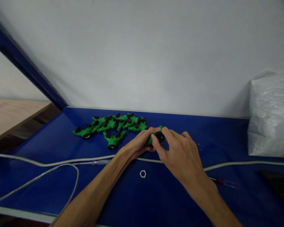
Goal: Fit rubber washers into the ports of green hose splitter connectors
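Observation:
My left hand (141, 141) is wrapped around a green two-way hose splitter (159, 136), whose black collar faces me. At that collar, the thumb and forefinger of my right hand (181, 153) are closed on its edge. Whether a small part sits between those fingertips cannot be made out. Just behind and left of my hands, several more green splitters (114, 138) with black valve levers lie in a loose cluster. A small white ring (143, 174) rests on the blue table in front of my hands.
A pale cable (54, 164) crosses the blue table (175, 201), passing under my arms and looping at left. A screwdriver (227, 183) with a clear and red handle lies right. Beyond it stands a bulky plastic-wrapped package (271, 116); a dark object (278, 186) lies nearer.

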Demonstrator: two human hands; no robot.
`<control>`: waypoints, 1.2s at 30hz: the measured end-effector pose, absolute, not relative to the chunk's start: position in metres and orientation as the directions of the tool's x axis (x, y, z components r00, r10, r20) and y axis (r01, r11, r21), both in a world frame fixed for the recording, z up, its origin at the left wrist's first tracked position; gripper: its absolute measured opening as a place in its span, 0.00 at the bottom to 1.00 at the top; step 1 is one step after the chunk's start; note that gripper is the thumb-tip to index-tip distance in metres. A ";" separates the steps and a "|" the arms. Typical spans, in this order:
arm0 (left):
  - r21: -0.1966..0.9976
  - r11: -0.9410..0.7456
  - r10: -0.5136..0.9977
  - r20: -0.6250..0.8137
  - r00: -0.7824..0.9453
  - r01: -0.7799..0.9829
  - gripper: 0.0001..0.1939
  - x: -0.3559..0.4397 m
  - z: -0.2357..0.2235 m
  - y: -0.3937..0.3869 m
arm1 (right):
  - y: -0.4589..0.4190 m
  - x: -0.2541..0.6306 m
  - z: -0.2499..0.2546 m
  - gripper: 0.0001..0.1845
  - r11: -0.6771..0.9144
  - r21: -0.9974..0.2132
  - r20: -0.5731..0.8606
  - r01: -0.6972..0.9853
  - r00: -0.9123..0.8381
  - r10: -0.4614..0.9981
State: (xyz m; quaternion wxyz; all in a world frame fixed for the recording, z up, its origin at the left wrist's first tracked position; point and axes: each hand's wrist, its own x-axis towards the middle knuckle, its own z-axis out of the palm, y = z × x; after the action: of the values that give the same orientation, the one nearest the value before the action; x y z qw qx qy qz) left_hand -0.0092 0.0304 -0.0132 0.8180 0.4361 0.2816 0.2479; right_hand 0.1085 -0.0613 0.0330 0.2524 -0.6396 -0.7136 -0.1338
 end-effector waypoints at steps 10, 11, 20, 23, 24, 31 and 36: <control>0.799 0.593 0.600 -0.355 0.717 -0.100 0.17 -0.012 -0.002 0.030 | -0.065 0.124 0.032 0.17 0.198 -0.106 0.459 0.974 -0.129 0.879; 0.799 0.595 0.589 -0.365 0.721 -0.082 0.16 -0.012 -0.001 0.030 | -0.065 0.127 0.033 0.16 0.217 -0.090 0.460 0.972 -0.153 0.875; 0.841 0.539 0.588 -0.334 0.737 -0.049 0.16 -0.012 -0.001 0.029 | -0.058 0.130 0.040 0.13 0.315 0.067 0.446 0.947 -0.311 0.839; 0.858 0.509 0.610 -0.309 0.730 -0.061 0.17 -0.011 -0.002 0.027 | -0.056 0.129 0.042 0.12 0.319 0.094 0.455 0.943 -0.326 0.829; 0.861 0.503 0.616 -0.298 0.729 -0.072 0.17 -0.011 -0.003 0.027 | -0.055 0.129 0.042 0.12 0.323 0.100 0.457 0.941 -0.332 0.825; 0.838 0.524 0.640 -0.268 0.720 -0.154 0.22 -0.014 -0.005 0.028 | -0.051 0.129 0.039 0.14 0.357 0.069 0.503 0.931 -0.342 0.794; 0.827 0.541 0.653 -0.298 0.696 -0.154 0.20 -0.013 -0.004 0.029 | -0.050 0.130 0.032 0.14 0.342 0.016 0.516 0.939 -0.301 0.802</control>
State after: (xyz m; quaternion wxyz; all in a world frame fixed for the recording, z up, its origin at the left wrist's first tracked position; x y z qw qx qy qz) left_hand -0.0133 0.0286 -0.0042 0.8239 0.4115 0.3030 0.2450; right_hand 0.1299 -0.0496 0.0316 0.2151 -0.5507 -0.7905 -0.1598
